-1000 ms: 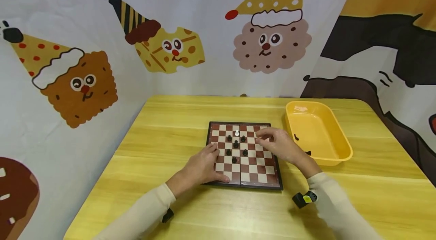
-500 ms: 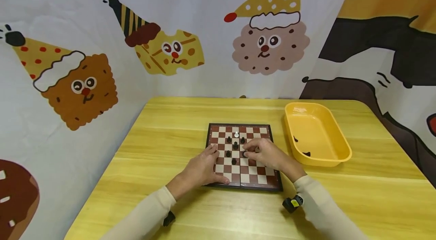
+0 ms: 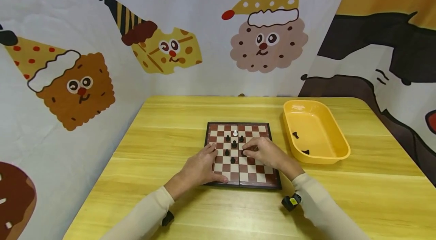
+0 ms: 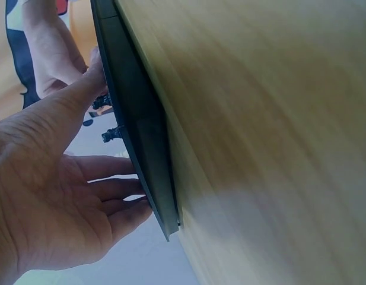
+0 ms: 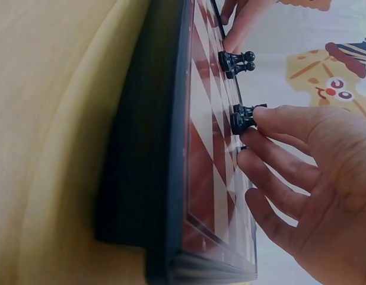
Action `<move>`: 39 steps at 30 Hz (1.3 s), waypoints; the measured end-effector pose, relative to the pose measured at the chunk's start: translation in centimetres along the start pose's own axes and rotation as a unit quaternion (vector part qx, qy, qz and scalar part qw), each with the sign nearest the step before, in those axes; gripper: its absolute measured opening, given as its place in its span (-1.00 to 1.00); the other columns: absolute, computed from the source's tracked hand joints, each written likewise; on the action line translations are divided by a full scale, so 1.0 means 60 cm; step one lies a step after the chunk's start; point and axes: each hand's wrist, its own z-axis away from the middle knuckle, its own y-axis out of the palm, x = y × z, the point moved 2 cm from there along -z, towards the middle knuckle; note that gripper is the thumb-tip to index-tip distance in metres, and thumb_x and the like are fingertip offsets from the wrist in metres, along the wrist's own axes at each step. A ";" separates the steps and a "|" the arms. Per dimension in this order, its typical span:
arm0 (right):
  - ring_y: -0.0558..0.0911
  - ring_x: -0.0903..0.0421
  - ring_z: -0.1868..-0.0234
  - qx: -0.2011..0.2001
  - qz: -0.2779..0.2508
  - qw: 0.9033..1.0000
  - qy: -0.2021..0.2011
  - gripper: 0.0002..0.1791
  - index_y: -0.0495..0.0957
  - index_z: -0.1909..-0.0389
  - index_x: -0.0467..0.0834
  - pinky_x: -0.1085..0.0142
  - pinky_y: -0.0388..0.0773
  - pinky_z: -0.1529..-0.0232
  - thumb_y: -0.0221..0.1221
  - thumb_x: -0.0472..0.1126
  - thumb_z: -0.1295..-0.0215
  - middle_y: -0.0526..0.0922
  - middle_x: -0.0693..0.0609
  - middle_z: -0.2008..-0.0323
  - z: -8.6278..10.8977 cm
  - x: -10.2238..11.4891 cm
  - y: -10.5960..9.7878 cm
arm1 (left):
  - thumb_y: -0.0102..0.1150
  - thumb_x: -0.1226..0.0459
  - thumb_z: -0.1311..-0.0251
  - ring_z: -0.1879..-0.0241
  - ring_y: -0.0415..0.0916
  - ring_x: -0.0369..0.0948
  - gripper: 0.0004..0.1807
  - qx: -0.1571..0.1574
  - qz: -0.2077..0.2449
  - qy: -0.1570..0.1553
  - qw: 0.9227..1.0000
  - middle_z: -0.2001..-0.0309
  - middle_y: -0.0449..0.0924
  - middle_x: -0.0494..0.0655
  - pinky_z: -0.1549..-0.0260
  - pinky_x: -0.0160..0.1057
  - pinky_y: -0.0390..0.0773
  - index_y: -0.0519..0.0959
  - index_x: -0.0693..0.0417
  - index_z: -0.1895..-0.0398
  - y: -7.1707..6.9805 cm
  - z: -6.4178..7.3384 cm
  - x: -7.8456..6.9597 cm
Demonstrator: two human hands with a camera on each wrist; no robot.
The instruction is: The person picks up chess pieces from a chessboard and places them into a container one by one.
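A brown and cream chessboard point(image 3: 250, 177) with a dark rim lies on the table. On its left side rests my left hand point(image 3: 201, 166), fingers extended over the squares and thumb at the near edge. My right hand point(image 3: 267, 153) pinches a black pawn point(image 5: 241, 123) between thumb and forefinger, low over the right half of the board. Several other black pieces stand nearby, among them a taller one point(image 3: 234, 144) near the middle and a pawn point(image 3: 233, 160) closer to me. One white piece point(image 3: 235, 133) stands behind them.
To the right of the board, a yellow plastic tray point(image 3: 335, 128) holds two dark pieces, one point(image 3: 295, 135) by its left wall and one point(image 3: 305, 152) at its near end. The wooden table point(image 3: 163, 126) meets a cartoon-print cloth point(image 3: 218, 81) at the back.
The right hand has moved left and towards me, from the board's right side to the black pawn, and now pinches it. My left hand has stayed put.
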 end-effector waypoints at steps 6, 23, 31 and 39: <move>0.67 -0.05 -0.05 -0.011 0.004 1.000 -0.002 -0.83 0.77 0.11 -0.18 0.07 0.63 -0.07 0.38 -0.26 -0.31 0.73 -0.06 0.04 0.000 -0.002 0.006 | 0.43 -0.39 0.18 -0.47 0.17 0.10 0.19 -0.002 -0.002 0.002 1.000 -0.48 0.22 0.22 -0.22 0.11 0.46 0.45 0.32 -0.36 0.002 0.000 0.001; 0.68 0.05 0.03 -0.030 0.020 0.999 -0.013 -0.91 0.79 0.19 -0.11 0.08 0.65 0.02 0.38 -0.24 -0.31 0.75 0.10 0.15 -0.004 -0.005 0.011 | 0.43 -0.39 0.15 -0.48 0.14 0.10 0.19 0.001 0.006 0.001 1.000 -0.50 0.20 0.22 -0.22 0.13 0.46 0.43 0.33 -0.38 0.003 0.001 0.004; 0.67 0.04 -0.02 -0.031 0.039 0.999 -0.012 -0.89 0.79 0.17 -0.12 0.09 0.65 -0.03 0.37 -0.23 -0.33 0.74 0.07 0.11 0.000 -0.004 0.012 | 0.44 -0.38 0.15 -0.49 0.12 0.10 0.20 0.005 0.018 -0.003 1.000 -0.50 0.19 0.21 -0.24 0.14 0.43 0.41 0.33 -0.39 0.003 0.001 0.001; 0.69 0.07 0.02 -0.029 0.059 0.998 -0.013 -0.89 0.78 0.18 -0.11 0.15 0.67 0.04 0.38 -0.21 -0.32 0.75 0.04 0.11 -0.004 -0.001 0.013 | 0.45 -0.36 0.15 -0.48 0.13 0.12 0.20 0.002 0.027 -0.004 1.000 -0.50 0.18 0.23 -0.23 0.16 0.43 0.40 0.34 -0.40 0.001 0.002 0.002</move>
